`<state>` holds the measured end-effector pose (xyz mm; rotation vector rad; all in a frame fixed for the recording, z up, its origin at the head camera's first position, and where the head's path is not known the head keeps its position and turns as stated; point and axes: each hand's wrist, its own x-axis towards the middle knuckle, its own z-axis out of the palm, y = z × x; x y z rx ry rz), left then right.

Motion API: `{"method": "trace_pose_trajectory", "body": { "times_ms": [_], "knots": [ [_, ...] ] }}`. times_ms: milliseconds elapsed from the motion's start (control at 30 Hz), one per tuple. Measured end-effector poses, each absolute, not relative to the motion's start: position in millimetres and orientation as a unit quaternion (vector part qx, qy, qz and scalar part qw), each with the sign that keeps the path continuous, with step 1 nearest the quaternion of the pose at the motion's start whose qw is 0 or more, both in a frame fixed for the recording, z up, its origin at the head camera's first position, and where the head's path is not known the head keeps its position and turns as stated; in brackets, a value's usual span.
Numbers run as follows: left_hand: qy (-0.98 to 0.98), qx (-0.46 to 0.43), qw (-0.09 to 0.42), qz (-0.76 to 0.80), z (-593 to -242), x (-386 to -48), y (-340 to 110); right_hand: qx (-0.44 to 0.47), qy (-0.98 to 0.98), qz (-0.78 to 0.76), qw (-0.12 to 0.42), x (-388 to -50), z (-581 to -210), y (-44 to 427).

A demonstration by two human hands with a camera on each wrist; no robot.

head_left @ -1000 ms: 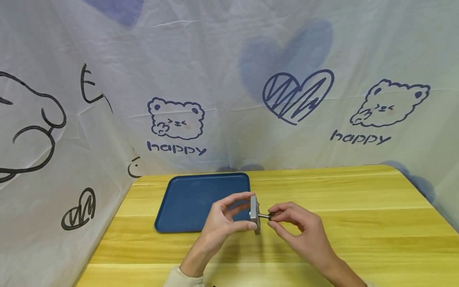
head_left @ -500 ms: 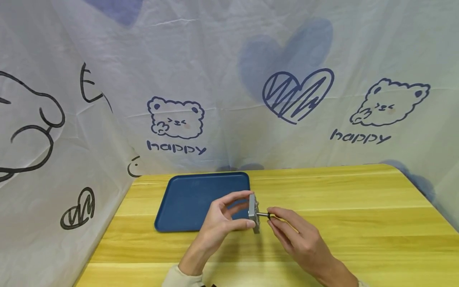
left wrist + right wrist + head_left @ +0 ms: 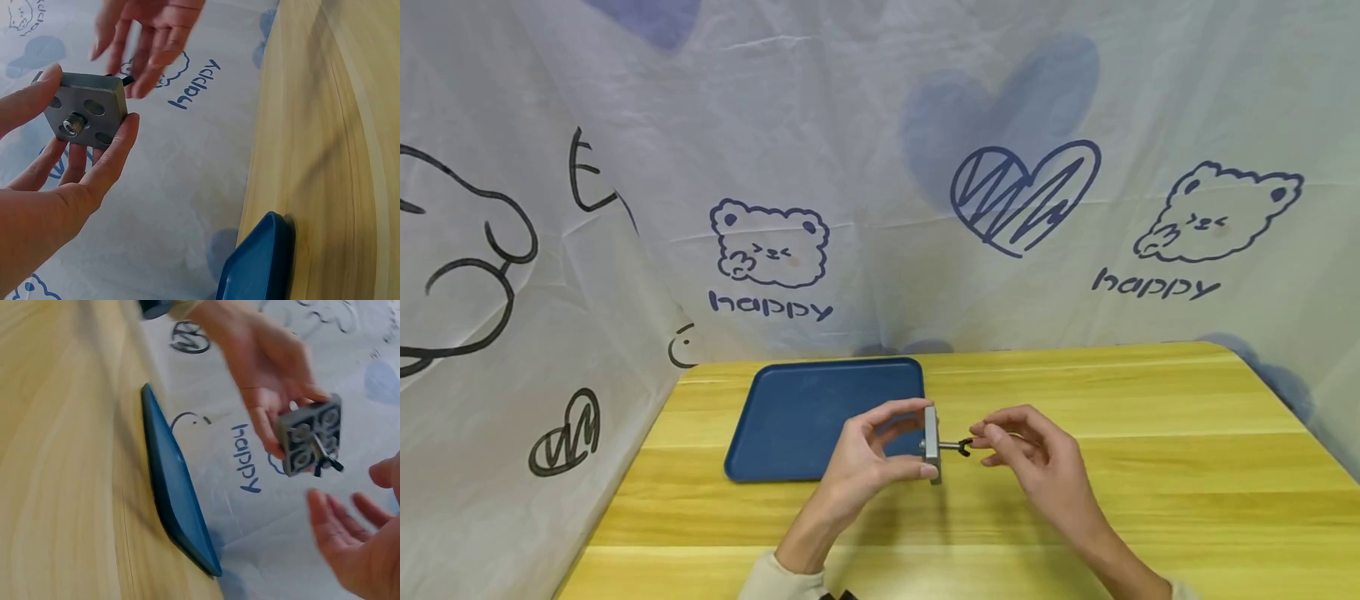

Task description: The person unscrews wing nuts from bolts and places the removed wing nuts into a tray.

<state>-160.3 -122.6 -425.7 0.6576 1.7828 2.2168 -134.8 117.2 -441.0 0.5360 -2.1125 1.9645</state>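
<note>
A grey square block (image 3: pixel 932 442) with holes near its corners is held on edge above the table. My left hand (image 3: pixel 857 475) grips it between the thumb and fingers. Through the block's centre runs a bolt (image 3: pixel 950 446); its round head (image 3: pixel 74 125) shows on the face toward the left wrist camera. At the bolt's far end sits a black wing nut (image 3: pixel 327 467). Close by, my right hand (image 3: pixel 1048 467) has its fingers loosely bent and spread, apart from the wing nut in the right wrist view, with nothing visible in them.
A blue tray (image 3: pixel 805 417) lies on the wood-grain table (image 3: pixel 1150 467), behind and left of the hands. A pale cloth (image 3: pixel 880 167) printed with bears and hearts hangs behind the table and along its left side.
The fingers of my right hand have come off the wing nut and spread, and that hand has turned over slightly. My left hand holds the block in nearly the same place.
</note>
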Motion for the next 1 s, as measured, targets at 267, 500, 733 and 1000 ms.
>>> {"method": "trace_pose_trajectory", "body": {
  "times_ms": [267,500,733,1000],
  "knots": [
    [0.625,0.257,0.114,0.728,-428,-160,-119,0.111,-0.662,0.725,-0.155,-146,-441,127],
    [0.64,0.271,0.117,0.709,-428,-161,-116,0.11,-0.621,0.742,-0.23,-149,-444,131],
    [0.632,0.266,0.119,0.718,-427,-160,-116,0.117,-0.623,0.74,-0.224,-149,-443,131],
    [0.614,0.238,0.131,0.741,-424,-159,-119,0.153,-0.694,0.694,-0.114,-143,-439,129]
  ]
}}
